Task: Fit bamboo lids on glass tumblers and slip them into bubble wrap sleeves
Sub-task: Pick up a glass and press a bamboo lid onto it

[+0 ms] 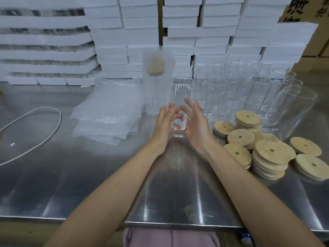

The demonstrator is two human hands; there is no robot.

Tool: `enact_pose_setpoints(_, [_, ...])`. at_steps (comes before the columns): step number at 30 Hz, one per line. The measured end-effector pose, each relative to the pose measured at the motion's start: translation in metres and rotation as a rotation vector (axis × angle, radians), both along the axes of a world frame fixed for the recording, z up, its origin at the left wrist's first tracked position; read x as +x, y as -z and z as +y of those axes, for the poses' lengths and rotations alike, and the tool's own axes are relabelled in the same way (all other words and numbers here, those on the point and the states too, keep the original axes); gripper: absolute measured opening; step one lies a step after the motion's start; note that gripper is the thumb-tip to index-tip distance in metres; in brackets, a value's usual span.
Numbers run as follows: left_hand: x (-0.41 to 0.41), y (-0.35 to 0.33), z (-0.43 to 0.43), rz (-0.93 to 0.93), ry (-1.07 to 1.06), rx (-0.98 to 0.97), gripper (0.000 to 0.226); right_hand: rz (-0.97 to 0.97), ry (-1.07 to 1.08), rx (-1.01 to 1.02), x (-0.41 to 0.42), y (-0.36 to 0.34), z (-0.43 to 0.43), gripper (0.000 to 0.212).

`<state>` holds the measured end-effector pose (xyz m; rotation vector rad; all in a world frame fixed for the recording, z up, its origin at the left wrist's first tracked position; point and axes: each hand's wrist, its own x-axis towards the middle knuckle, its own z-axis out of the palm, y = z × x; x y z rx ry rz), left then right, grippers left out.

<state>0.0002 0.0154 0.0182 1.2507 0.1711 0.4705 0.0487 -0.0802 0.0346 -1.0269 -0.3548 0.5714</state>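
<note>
Arms extended, your left hand (164, 120) curls round the glass tumbler (181, 93); your right hand (195, 125) presses its opposite side.

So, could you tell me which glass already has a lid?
The one in a bubble wrap sleeve, just left of the held glass; all others are bare and open.
</note>
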Motion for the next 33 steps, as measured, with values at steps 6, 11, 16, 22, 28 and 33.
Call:
enact_pose_setpoints(6, [-0.001, -0.002, 0.003, 0.072, -0.075, 0.038, 0.056, -0.018, 0.010, 0.001, 0.000, 0.005, 0.003, 0.026])
enact_pose_setpoints(11, [-0.001, -0.003, 0.003, 0.000, -0.121, 0.059, 0.026, -0.070, 0.039, 0.033, 0.003, 0.009, 0.002, 0.029])
enact_pose_setpoints(16, [-0.001, -0.005, 0.004, -0.001, -0.192, 0.138, 0.034, -0.270, 0.139, -0.032, -0.002, 0.012, -0.002, 0.055])
enact_pose_setpoints(22, [0.002, -0.003, 0.011, 0.130, -0.213, 0.060, 0.042, -0.758, 0.242, -0.250, -0.010, 0.012, -0.001, 0.092])
enact_pose_setpoints(28, [0.001, -0.004, 0.012, 0.145, -0.106, -0.066, 0.038, -1.106, 0.379, -0.232, 0.000, 0.021, -0.001, 0.080])
enact_pose_setpoints(33, [0.005, 0.006, 0.019, 0.139, -0.118, -0.128, 0.021, -1.214, 0.438, -0.189, 0.009, 0.029, 0.003, 0.082])
